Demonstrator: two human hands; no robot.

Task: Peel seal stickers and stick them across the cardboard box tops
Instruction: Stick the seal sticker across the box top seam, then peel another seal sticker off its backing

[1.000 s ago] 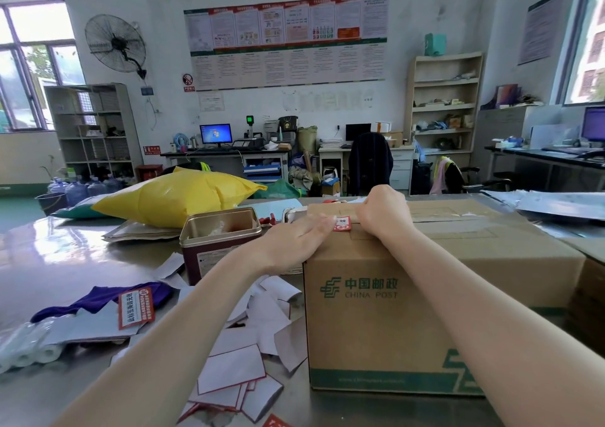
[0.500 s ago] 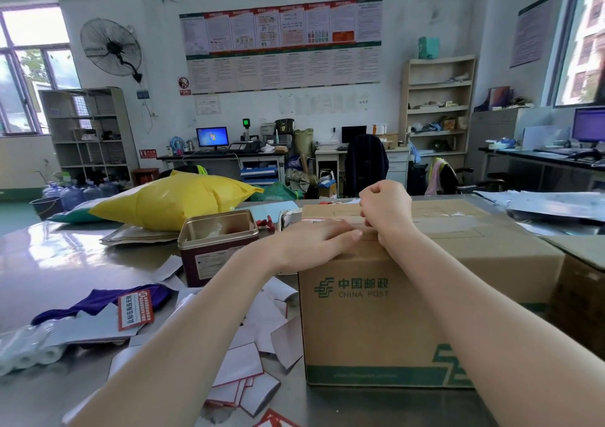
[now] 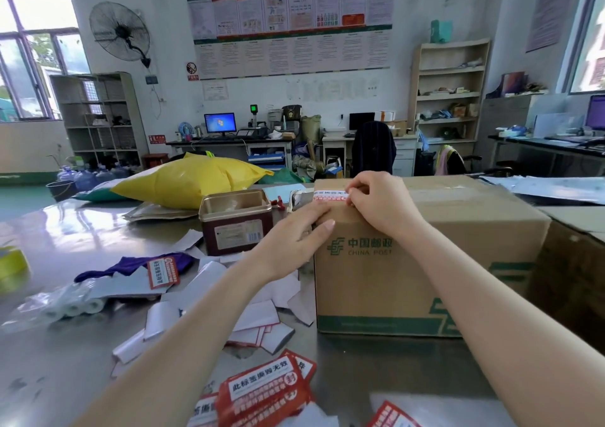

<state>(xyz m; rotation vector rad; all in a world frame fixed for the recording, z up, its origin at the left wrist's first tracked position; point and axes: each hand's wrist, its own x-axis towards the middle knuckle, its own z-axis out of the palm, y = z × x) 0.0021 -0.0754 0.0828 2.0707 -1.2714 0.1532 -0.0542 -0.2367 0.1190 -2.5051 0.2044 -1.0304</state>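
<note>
A brown China Post cardboard box (image 3: 425, 262) stands on the metal table right of centre. A red and white seal sticker (image 3: 329, 195) lies across its top near the left front corner. My right hand (image 3: 376, 203) rests on the box top with curled fingers, pressing the sticker's right end. My left hand (image 3: 294, 236) lies with straight fingers against the box's upper left front corner, just below the sticker. More red seal stickers (image 3: 265, 390) lie on the table at the near edge.
White peeled backing papers (image 3: 255, 315) litter the table (image 3: 82, 230) left of the box. A maroon tin (image 3: 235, 226), a yellow bag (image 3: 193, 181), a purple cloth (image 3: 131, 262) and plastic-wrapped rolls (image 3: 72, 305) sit further left. Another box (image 3: 576, 262) stands at the right.
The sticker now lies flat along the box top's left front. My right hand has shifted slightly right along it, and my left hand has slid down onto the box's corner.
</note>
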